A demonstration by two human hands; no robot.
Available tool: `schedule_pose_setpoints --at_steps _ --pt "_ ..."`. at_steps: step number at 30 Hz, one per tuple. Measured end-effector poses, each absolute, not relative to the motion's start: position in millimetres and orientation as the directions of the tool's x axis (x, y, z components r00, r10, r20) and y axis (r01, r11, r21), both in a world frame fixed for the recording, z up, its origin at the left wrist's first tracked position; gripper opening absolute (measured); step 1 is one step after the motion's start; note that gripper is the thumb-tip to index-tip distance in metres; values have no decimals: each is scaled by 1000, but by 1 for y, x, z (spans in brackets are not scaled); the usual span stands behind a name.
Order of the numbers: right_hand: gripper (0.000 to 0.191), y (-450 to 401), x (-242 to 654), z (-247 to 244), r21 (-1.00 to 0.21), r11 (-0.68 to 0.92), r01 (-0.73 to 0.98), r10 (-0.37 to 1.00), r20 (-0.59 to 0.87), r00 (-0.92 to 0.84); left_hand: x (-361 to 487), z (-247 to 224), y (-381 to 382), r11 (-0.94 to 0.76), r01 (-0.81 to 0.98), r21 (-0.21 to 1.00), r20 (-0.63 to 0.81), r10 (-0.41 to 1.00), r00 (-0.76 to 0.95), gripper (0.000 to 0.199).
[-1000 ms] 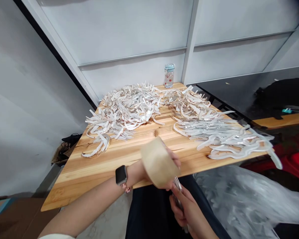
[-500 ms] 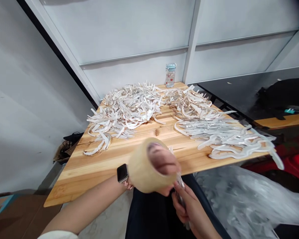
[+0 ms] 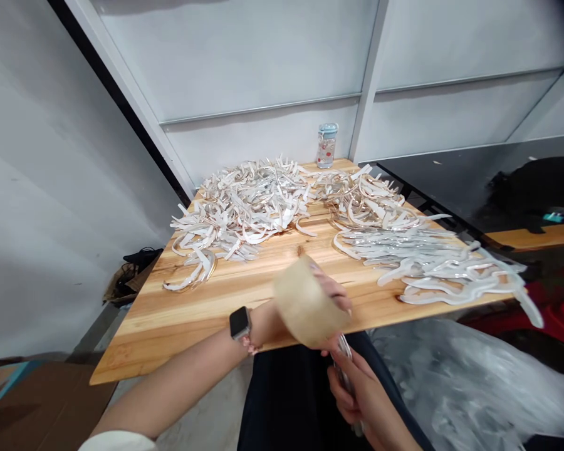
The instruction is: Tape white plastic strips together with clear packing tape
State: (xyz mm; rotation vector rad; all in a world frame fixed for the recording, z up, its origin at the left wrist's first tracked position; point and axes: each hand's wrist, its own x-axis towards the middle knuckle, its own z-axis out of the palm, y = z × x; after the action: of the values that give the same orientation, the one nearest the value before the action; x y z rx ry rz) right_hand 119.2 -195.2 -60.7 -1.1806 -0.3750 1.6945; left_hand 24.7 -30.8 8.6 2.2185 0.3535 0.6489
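Note:
A wide roll of yellowish tape (image 3: 305, 304) sits around my left hand (image 3: 333, 291), whose curled fingers show past its right side, smeared by motion. My right hand (image 3: 357, 388) is closed on a bundle of clear strips (image 3: 345, 369), held upright above my lap at the table's front edge. The left fingers are close to the top of that bundle. Beyond my hands, clear and white strips lie in a tangled pile (image 3: 249, 203) at the left, another pile (image 3: 371, 200) at the back right, and straighter strips (image 3: 404, 244) at the right.
The wooden table (image 3: 188, 313) has a water bottle (image 3: 326, 147) at its back edge. Clear plastic bags (image 3: 455, 376) lie below at the right. A black table (image 3: 451, 175) is at the right, a cardboard box (image 3: 51, 407) at lower left.
The tape roll and my left hand have moved right and turned, so the roll's opening shows less. My right hand still holds the bundle. The view has shifted slightly.

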Motion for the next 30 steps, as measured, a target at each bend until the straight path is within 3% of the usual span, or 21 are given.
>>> schedule_pose_setpoints --at_steps 3,6,8,11,13,15,18,22,24,30 --pt "63 -196 121 -64 -705 -454 -545 851 -524 -32 37 6 -28 -574 -2 819 257 363 896 25" --pt "60 -195 123 -63 -706 -444 -552 855 -518 -25 40 -1 -8 -199 -52 979 163 597 785 44" --pt "61 -195 123 -62 -709 -440 -550 857 -515 -22 35 -5 4 -53 -155 986 142 748 648 52" --pt "64 -195 124 -63 -717 -447 -535 855 -519 -20 23 -9 3 -367 -136 920 378 743 553 51" --pt "65 -195 123 -63 -717 -453 -531 853 -522 -23 19 -8 -8 -582 -96 807 498 585 641 48" --pt "65 -195 123 -63 -714 -457 -531 849 -528 -21 21 -6 -18 -677 -97 730 470 393 790 39" --pt "64 -195 124 -60 -706 -441 -554 848 -530 -1 29 0 -22 -717 -5 697 307 292 906 27" --pt "61 -194 128 -59 -732 -427 -531 866 -500 -7 33 4 -13 -505 97 858 189 486 853 41" --pt "62 -194 134 -61 -778 -416 -470 880 -475 7 31 4 -12 -492 98 865 190 502 844 40" --pt "66 -199 177 -59 -897 -398 -192 909 -413 44 29 0 -21 -778 54 626 278 288 916 24"
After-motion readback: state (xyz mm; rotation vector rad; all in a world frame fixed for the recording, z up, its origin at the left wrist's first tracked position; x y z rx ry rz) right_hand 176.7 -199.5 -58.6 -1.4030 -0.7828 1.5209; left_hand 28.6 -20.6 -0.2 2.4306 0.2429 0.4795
